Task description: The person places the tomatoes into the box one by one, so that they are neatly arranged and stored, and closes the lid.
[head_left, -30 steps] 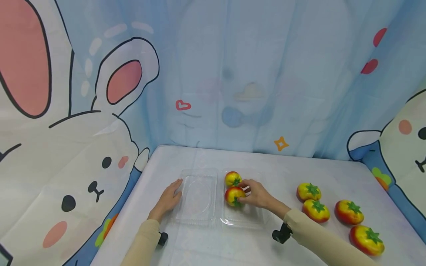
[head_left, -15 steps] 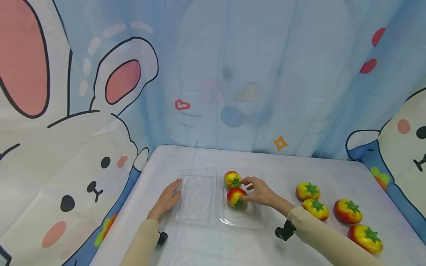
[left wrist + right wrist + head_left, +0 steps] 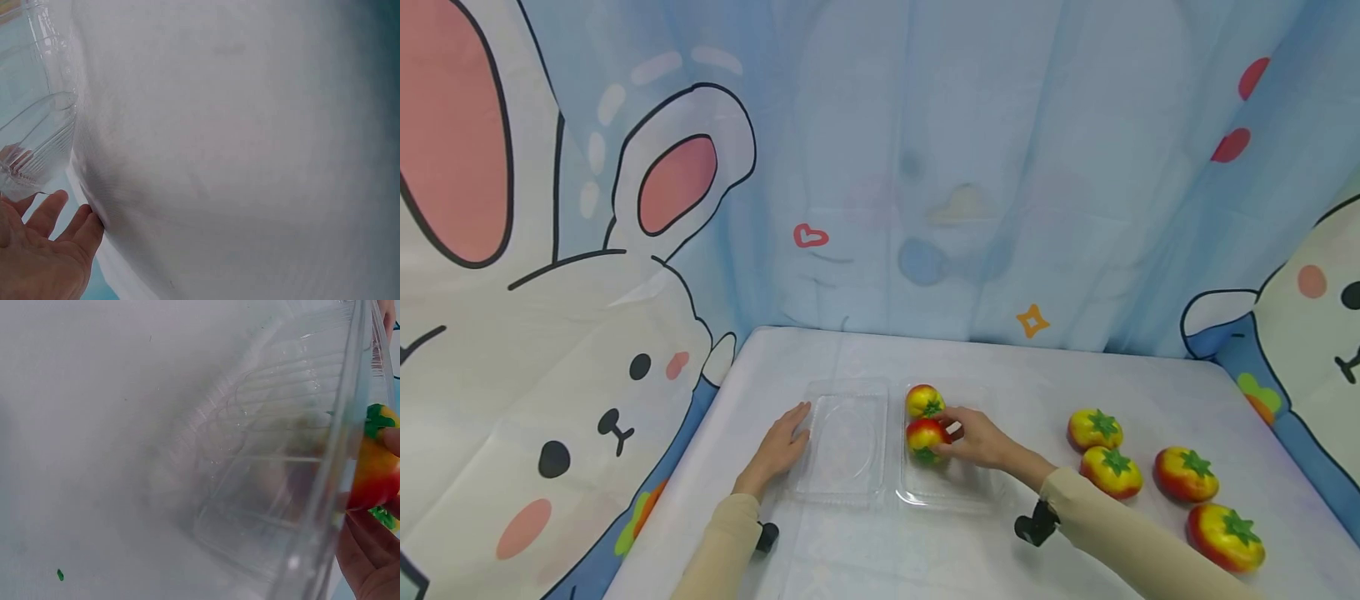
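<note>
My right hand (image 3: 973,435) holds a red-and-yellow fruit with a green leafy top (image 3: 925,435) between thumb and fingers, in the right half of a clear plastic clamshell box (image 3: 947,502). Just behind it in the same half sits a similar fruit (image 3: 922,400), close against the held one. In the right wrist view the held fruit (image 3: 374,475) shows beyond the clear wall, its leafy top by the thumb. My left hand (image 3: 780,446) lies with relaxed fingers at the left edge of the box's lid half (image 3: 842,450); in the left wrist view its fingertips are right at the clear plastic rim (image 3: 69,100).
Several more such fruits lie on the white-covered table (image 3: 865,558) to the right, among them a far one (image 3: 1093,429) and a near one (image 3: 1225,537). A light blue curtain (image 3: 865,167) with cartoon prints stands behind the table.
My right hand and its fruit shifted slightly right, then back left toward the box's inner side, and the fruit turned a little. The left hand stayed in place.
</note>
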Demonstrator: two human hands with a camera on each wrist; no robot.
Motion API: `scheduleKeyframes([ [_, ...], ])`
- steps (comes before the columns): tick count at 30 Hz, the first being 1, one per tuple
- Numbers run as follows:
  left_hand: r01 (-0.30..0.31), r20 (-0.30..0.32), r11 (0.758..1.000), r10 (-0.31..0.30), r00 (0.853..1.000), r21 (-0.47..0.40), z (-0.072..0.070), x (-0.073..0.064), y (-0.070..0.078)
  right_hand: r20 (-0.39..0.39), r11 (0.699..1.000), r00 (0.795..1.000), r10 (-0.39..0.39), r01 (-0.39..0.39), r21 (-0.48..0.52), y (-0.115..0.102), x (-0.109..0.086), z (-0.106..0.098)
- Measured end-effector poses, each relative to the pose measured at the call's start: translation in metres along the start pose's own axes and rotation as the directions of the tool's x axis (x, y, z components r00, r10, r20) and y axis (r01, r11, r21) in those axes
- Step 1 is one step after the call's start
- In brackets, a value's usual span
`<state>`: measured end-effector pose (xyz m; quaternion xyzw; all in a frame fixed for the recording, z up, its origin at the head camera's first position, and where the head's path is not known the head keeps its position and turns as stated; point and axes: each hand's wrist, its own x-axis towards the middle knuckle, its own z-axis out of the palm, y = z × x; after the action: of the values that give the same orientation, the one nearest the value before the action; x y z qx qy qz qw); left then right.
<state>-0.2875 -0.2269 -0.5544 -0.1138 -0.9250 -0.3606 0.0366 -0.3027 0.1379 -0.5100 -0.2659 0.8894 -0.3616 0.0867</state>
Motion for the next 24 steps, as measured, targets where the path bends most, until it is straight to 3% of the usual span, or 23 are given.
scheduleKeyframes([
  [16, -0.009, 0.001, 1.0, 0.009, 1.0, 0.013, -0.001, 0.001, 0.002, -0.012, 0.999, 0.999, 0.034, -0.034, 0.001, 0.003, 0.0, 0.0],
  [24, 0.003, -0.006, 1.0, -0.003, 1.0, 0.011, 0.0, 0.0, 0.003, -0.062, 0.996, 0.994, 0.085, -0.085, 0.007, -0.002, -0.004, -0.02],
])
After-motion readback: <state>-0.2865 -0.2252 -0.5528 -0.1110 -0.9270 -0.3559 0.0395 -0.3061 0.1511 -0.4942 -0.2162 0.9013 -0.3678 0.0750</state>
